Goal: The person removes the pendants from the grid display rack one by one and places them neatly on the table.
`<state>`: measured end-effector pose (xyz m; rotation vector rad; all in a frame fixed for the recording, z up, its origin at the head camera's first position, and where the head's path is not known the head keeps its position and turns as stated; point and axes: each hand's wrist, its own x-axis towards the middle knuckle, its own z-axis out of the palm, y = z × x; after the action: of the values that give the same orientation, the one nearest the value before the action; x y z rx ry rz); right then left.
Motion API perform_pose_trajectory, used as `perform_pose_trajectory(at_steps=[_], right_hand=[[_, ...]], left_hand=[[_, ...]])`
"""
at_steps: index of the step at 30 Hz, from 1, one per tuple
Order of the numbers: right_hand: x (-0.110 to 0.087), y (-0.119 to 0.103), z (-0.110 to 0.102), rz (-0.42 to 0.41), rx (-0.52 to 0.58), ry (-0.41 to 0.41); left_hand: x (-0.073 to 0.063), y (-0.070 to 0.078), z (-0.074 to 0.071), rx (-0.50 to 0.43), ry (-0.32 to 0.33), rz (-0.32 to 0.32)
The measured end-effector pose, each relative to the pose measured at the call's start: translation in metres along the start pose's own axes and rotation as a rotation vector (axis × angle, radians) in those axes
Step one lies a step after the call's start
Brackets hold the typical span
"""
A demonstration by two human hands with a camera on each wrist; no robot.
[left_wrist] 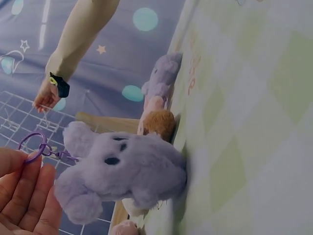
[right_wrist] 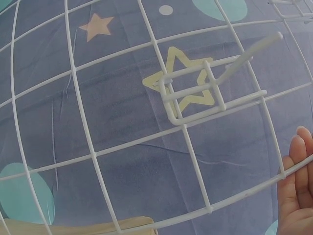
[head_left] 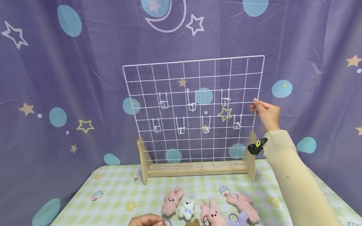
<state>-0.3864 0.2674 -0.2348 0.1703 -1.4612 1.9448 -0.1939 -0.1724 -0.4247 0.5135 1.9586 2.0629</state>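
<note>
My left hand (head_left: 147,220) is at the lower edge of the head view. It pinches a purple ring (left_wrist: 34,138) clipped to a lavender plush keychain (left_wrist: 132,161) with round ears and a dark-stitched face. The plush hangs beside the fingers, near the checkered cloth. My right hand (head_left: 268,114) grips the right side wire of a white wire grid panel (head_left: 199,77), partway up. Fingertips (right_wrist: 298,147) show at that edge wire in the right wrist view. The panel stands in a wooden base (head_left: 198,171) and carries several white hooks (head_left: 192,106), all bare.
Along the table's front lie more plush keychains: a pink one (head_left: 171,202), a white one with a blue bow (head_left: 187,208), a pink rabbit (head_left: 213,213), another pink one (head_left: 244,205) and a brown one (head_left: 193,223). A purple patterned curtain (head_left: 85,78) hangs behind.
</note>
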Motion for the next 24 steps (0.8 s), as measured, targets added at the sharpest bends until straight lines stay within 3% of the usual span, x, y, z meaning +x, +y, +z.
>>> perform_pose_trajectory(at_steps=[3,7,12,21,24], right_hand=[[-0.003,-0.007,0.002,0.027,0.016,-0.006],[-0.002,-0.005,0.002,0.023,0.004,0.006],[0.007,0.008,-0.003,-0.006,0.005,-0.010],[-0.002,-0.004,0.003,0.020,0.010,0.000],[-0.002,-0.004,0.002,0.027,0.008,0.002]], left_hand=[[0.006,0.001,0.005,0.059,0.098,-0.050],[0.014,0.000,0.005,0.141,0.128,-0.021],[0.023,-0.004,0.004,0.148,0.112,-0.025],[0.034,-0.011,0.002,0.184,0.057,0.047],[0.036,-0.014,0.000,0.180,0.040,0.033]])
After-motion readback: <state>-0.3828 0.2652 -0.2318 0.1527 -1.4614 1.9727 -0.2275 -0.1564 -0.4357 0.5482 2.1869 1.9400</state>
